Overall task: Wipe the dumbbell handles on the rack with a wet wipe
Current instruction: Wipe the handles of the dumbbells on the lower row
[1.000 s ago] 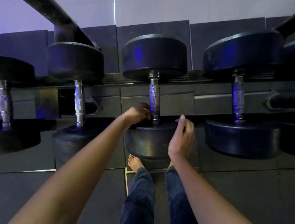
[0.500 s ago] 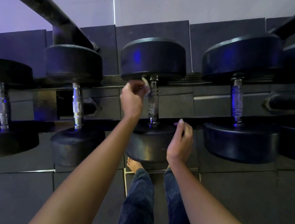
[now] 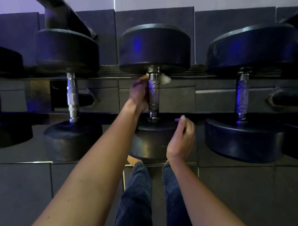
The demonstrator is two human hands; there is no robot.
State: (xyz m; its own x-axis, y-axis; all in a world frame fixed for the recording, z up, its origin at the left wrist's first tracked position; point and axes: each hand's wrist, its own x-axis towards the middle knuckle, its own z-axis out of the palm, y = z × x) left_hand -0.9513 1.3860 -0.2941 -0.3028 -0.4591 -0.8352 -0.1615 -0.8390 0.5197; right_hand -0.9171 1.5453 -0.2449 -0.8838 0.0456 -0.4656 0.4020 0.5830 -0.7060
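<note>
Step in hand: wiping the handle of the middle dumbbell (image 3: 153, 95); judged mid-stroke, at the far end of the grip.
Left hand (image 3: 139, 95): fingers curled round the handle, pinching the wet wipe (image 3: 167, 79) against the metal.
Wet wipe position: wrapped behind the handle just below the far head; white edges show on both sides of the bar.
Right hand (image 3: 181, 139): set against the right side of the near head (image 3: 150, 145), thumb raised, fingers curled. Whether it grips the rim cannot be told.
Dumbbell position: lying across the rack (image 3: 216, 95), handle running near to far.
Remaining work (judgement): the left neighbour handle (image 3: 72, 97) and right neighbour handle (image 3: 241, 97) carry no wipe and may need treatment.
Next move calls for: drawing the wrapped wipe toward the near head with firm contact on the knurling, steadying the head against rolling.
</note>
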